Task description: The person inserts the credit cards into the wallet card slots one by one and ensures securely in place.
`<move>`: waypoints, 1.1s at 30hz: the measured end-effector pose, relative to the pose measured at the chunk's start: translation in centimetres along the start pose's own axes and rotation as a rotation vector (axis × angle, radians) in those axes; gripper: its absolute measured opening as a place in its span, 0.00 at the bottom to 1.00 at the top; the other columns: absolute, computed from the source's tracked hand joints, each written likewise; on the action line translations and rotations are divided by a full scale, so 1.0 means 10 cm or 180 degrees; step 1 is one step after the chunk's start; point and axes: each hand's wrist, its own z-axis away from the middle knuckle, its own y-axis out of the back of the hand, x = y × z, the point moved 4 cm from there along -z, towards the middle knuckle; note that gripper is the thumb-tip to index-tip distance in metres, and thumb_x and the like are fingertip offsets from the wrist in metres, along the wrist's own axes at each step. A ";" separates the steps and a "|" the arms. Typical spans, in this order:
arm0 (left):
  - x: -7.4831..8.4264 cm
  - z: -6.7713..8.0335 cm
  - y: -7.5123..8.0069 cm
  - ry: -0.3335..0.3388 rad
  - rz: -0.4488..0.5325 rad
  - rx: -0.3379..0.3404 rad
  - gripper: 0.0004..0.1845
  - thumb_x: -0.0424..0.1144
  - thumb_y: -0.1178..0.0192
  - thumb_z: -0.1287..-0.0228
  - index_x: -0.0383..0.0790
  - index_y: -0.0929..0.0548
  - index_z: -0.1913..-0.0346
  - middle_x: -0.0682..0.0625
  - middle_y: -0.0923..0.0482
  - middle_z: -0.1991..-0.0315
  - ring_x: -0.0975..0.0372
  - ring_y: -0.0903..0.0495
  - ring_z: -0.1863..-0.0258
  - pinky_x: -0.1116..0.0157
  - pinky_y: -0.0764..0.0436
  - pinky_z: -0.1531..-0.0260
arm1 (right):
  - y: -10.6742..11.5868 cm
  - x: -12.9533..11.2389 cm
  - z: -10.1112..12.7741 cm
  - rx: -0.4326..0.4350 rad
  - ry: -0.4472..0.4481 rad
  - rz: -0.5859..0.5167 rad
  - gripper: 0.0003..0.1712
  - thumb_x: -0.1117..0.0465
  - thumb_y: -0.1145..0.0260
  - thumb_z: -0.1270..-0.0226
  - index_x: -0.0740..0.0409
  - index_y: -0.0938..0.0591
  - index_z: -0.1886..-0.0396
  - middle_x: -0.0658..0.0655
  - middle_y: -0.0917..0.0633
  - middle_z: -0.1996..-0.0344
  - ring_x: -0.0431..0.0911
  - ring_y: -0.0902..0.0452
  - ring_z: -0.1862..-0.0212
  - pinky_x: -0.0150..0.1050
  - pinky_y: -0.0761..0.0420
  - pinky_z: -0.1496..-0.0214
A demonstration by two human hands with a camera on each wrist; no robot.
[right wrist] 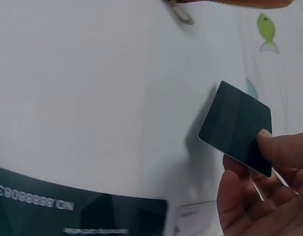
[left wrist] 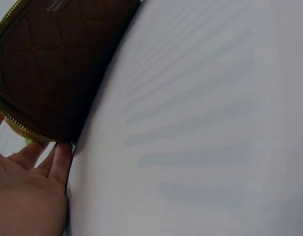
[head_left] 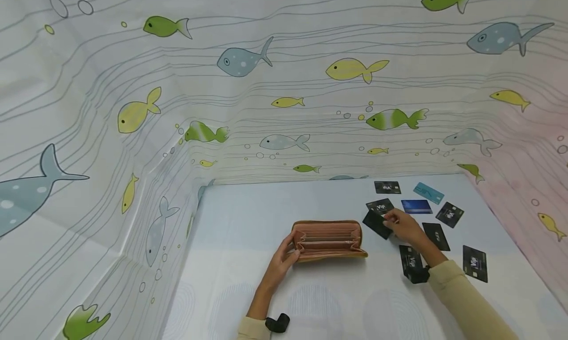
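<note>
A tan-brown zip-around wallet (head_left: 328, 256) lies unzipped on the table, its pleated pink-brown compartments facing up. My left hand (head_left: 282, 258) grips its left end, thumb at the front corner. In the left wrist view, the wallet's quilted dark outside (left wrist: 53, 64) and gold zip teeth show above the fingers of that hand (left wrist: 31, 191). To the right of the wallet, my right hand (head_left: 401, 225) pinches a plain black card (head_left: 376, 224) between thumb and fingers. The right wrist view shows this card (right wrist: 237, 128) tilted and raised off the table, its shadow beside it.
Several cards lie around the right hand: black VIP cards (head_left: 475, 263), a blue card (head_left: 416, 207) and a teal card (head_left: 428, 193). Near the right wrist is another VIP card (head_left: 409, 259). A fish-patterned sheet (head_left: 284, 123) rises behind the white table (head_left: 239, 207).
</note>
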 end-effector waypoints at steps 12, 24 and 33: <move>-0.06 -0.01 0.03 -0.0048 -0.0028 0.0088 0.32 0.35 0.52 0.21 0.41 0.49 0.20 0.35 0.43 0.24 0.42 0.28 0.33 0.70 0.22 0.42 | 0.17 -0.57 0.22 0.0300 0.0506 -0.0247 0.12 0.60 0.38 0.25 0.63 0.23 0.49 0.64 0.17 0.55 0.55 0.18 0.58 0.43 0.13 0.60; -0.09 -0.01 0.02 -0.0037 0.0048 -0.0048 0.35 0.35 0.52 0.21 0.40 0.54 0.19 0.33 0.44 0.24 0.41 0.29 0.33 0.70 0.23 0.42 | 0.04 -1.21 0.45 0.0468 0.1225 -0.0164 0.04 0.61 0.32 0.30 0.53 0.18 0.59 0.54 0.14 0.66 0.50 0.19 0.66 0.34 0.19 0.67; -0.37 -0.07 0.04 -0.0048 0.0008 0.0014 0.35 0.38 0.50 0.22 0.58 0.50 0.19 0.45 0.46 0.22 0.47 0.34 0.29 0.69 0.26 0.37 | -0.22 -1.44 0.47 0.0311 0.1826 0.0025 0.04 0.62 0.29 0.35 0.51 0.17 0.63 0.49 0.13 0.72 0.40 0.21 0.71 0.33 0.22 0.68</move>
